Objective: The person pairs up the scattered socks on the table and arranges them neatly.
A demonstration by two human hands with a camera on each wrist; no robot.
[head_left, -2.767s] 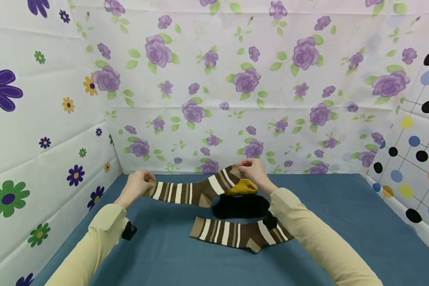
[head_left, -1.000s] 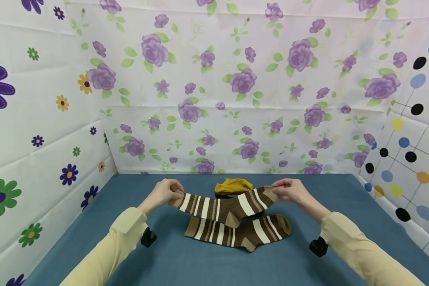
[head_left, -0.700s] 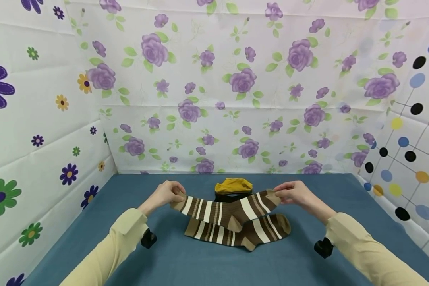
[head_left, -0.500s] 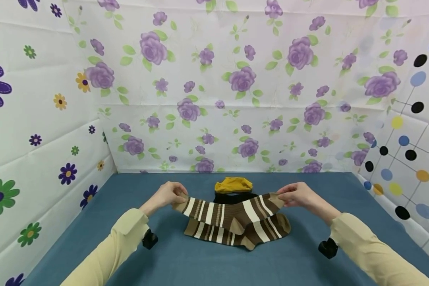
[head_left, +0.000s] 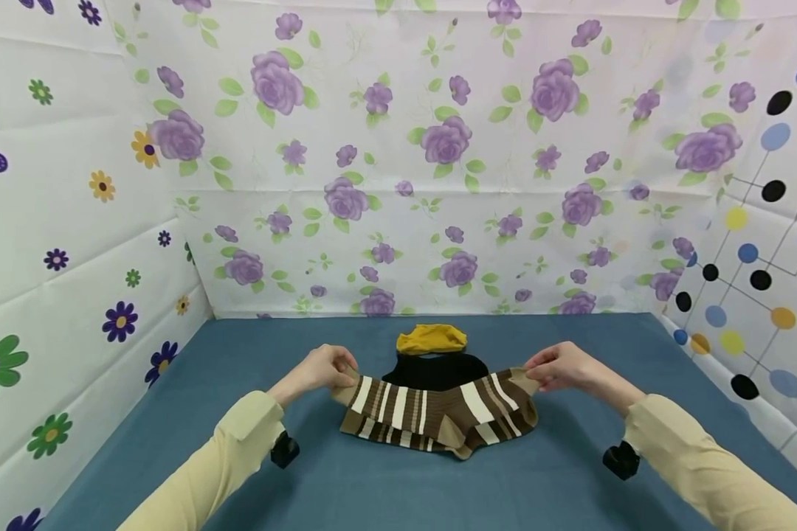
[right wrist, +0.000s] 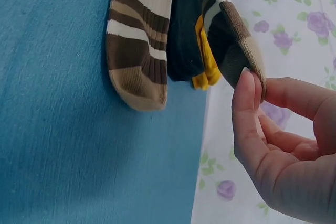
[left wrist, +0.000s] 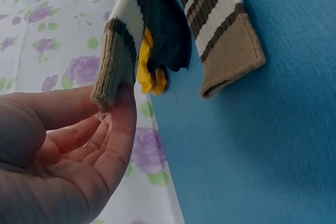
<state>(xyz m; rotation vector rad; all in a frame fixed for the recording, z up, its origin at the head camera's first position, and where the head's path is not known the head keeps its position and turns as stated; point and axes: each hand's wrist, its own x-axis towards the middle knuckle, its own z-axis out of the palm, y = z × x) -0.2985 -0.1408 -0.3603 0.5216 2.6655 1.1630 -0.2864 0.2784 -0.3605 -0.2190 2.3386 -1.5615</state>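
Note:
Between my two hands a brown, white and tan striped sock (head_left: pixel 408 405) hangs stretched sideways, sagging a little at the heel. My left hand (head_left: pixel 322 375) pinches its tan cuff between thumb and fingers. At the tan toe end, my right hand (head_left: pixel 564 369) pinches the fabric the same way. A matching striped sock (right wrist: pixel 136 51) lies flat on the blue cloth just beneath, partly covered by the held one in the head view. In the left wrist view the lying sock's tan cuff (left wrist: pixel 231 56) shows, apart from the held cuff.
Behind the striped socks lies a black sock (head_left: pixel 438 369), and beyond it a folded yellow sock (head_left: pixel 432 338). A blue cloth (head_left: pixel 398 494) covers the table. Flower-printed sheets (head_left: pixel 398 147) rise at the back and left, and a dotted sheet (head_left: pixel 757 295) at the right.
Both hands have carried the held sock from the left and back to the right, then down and nearer, so it now overlaps the lying sock. The black sock has come back into view.

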